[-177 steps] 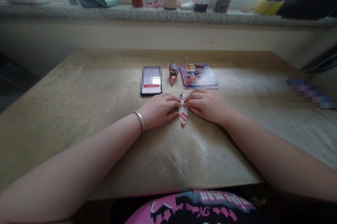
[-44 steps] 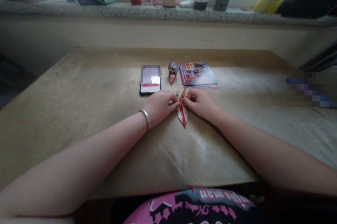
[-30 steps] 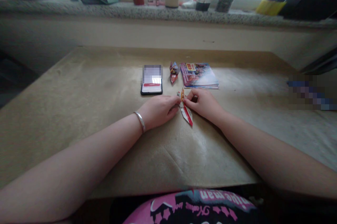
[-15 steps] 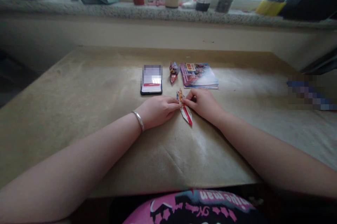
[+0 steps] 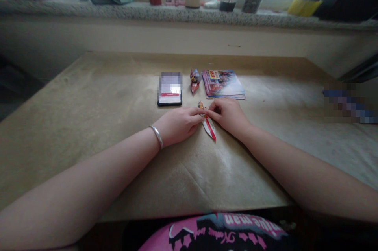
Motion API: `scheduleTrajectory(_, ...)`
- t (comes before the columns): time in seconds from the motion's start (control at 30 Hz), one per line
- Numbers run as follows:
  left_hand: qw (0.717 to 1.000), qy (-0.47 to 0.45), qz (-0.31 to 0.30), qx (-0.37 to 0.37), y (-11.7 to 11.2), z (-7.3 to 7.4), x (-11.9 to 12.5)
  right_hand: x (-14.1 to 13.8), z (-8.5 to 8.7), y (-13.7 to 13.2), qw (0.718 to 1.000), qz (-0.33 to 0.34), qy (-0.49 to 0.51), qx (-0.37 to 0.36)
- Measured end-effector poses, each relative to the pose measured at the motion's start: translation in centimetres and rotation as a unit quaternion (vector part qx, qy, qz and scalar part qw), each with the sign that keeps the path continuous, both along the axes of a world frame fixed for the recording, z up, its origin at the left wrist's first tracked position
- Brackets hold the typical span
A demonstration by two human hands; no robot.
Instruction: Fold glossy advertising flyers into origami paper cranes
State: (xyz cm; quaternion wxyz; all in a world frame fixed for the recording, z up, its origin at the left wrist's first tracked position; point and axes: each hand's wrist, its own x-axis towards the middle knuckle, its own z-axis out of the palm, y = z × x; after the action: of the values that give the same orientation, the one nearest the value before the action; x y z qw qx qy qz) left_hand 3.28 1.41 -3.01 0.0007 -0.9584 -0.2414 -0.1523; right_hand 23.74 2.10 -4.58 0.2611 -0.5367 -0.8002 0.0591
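A narrow piece of folded paper (image 5: 210, 128), white with red and yellow print and pointed at both ends, lies on the table between my hands. My left hand (image 5: 180, 123), with a silver bangle at the wrist, has its fingertips closed on the paper's left side. From the right, my right hand (image 5: 229, 114) pinches the paper near its middle with thumb and forefinger. The fingers of both hands nearly meet and cover the paper's middle. Just beyond stands a small folded paper figure (image 5: 194, 82) with coloured print.
A phone (image 5: 170, 100) lies behind my left hand. Behind my right hand is a stack of printed leaflets (image 5: 226, 84). The tan table (image 5: 118, 82) runs to the wall, below a stone sill (image 5: 118, 11) holding bottles. A blurred blue object (image 5: 351, 105) is at the right.
My left fingers have shifted slightly forward and right over the paper, covering more of its upper part. My right hand is almost where it was, still pinching.
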Motion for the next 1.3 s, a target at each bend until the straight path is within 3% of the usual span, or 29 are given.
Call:
scheduleTrajectory(0.23, 1.000, 0.014, 0.014, 0.006, 0.0, -0.1, 0.1, 0.4, 0.3, -0.6, 0.998, 0.019, 0.058, -0.020)
scheduleTrajectory(0.5, 1.000, 0.007, 0.002, -0.002, 0.1, 0.0, 0.0, 1.2, 1.5, -1.7, 0.991, 0.117, -0.065, 0.002)
scheduleTrajectory(0.67, 1.000, 0.003, -0.001, -0.007, 0.1, 0.0, 0.0, 1.3, 2.0, -2.3, 0.984, 0.110, -0.138, 0.015)
scheduleTrajectory(1.3, 1.000, 0.020, 0.014, -0.020, -0.1, 0.3, -0.2, 1.4, 1.7, -1.7, 0.983, 0.150, -0.108, 0.023)
